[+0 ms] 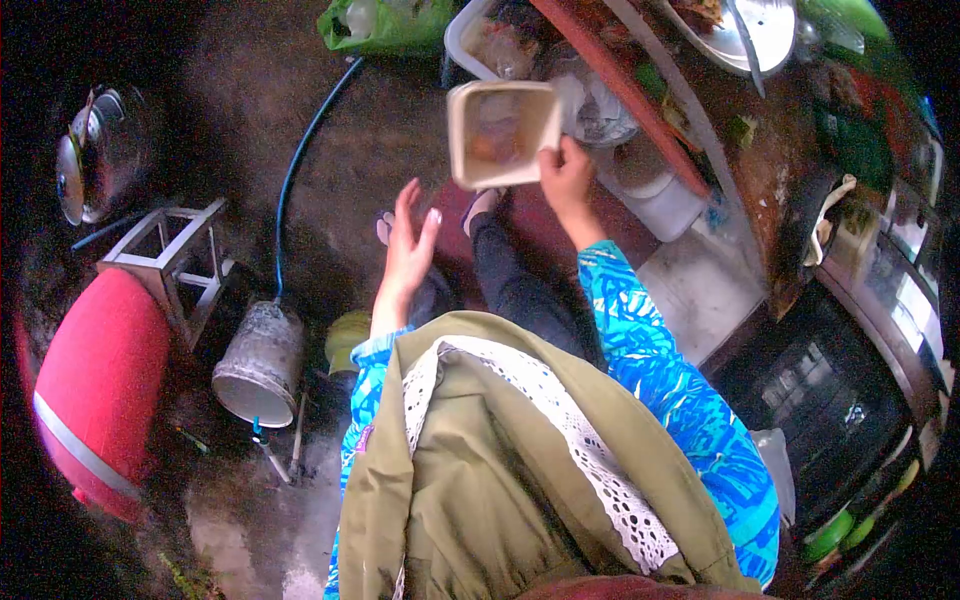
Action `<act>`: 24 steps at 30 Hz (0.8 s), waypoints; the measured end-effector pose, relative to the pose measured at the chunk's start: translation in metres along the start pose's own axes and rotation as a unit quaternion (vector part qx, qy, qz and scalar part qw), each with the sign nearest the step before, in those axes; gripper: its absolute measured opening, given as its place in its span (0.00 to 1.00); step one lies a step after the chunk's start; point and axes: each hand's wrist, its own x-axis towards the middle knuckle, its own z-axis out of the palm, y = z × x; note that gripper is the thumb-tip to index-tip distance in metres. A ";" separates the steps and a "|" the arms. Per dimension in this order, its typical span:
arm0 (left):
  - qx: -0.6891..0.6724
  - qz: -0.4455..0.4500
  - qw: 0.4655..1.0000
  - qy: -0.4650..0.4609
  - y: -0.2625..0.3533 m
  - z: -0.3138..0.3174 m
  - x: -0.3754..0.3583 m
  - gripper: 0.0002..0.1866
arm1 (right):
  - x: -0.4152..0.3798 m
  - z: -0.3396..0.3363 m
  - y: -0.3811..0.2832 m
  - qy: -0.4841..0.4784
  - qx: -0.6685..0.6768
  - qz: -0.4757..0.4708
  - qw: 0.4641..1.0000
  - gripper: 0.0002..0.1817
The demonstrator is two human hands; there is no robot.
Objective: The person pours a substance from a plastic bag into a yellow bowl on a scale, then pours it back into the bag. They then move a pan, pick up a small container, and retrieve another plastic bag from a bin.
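Observation:
My right hand (566,178) grips the right edge of a cream square container (456,140), which is held up in front of me with its open side showing. Something orange and brownish shows inside, too blurred to name. To the left of the container, my left hand (408,245) is raised with its fingers apart and nothing in it. Beyond the container are a white tub (463,40) and clear plastic bags (598,105).
At the left stand a metal pot (110,150), a small stool (150,245), a red rounded object (110,370) and a whitish bucket (262,355). A blue hose (290,180) crosses the floor. A green bag (400,28) lies ahead; a dark glossy appliance (820,390) is at the right.

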 end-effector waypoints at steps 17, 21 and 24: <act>0.055 -0.122 0.986 0.104 -0.096 -0.060 -0.035 0.12 | 0.099 0.034 0.082 0.023 -0.293 0.161 0.942 0.29; 0.073 -0.119 0.983 0.118 -0.108 -0.057 -0.045 0.11 | 0.097 0.016 0.158 -0.128 -0.283 0.185 0.932 0.28; 0.069 -0.103 0.985 0.117 -0.103 -0.058 -0.047 0.11 | 0.083 -0.008 0.181 -0.074 -0.281 0.201 0.936 0.29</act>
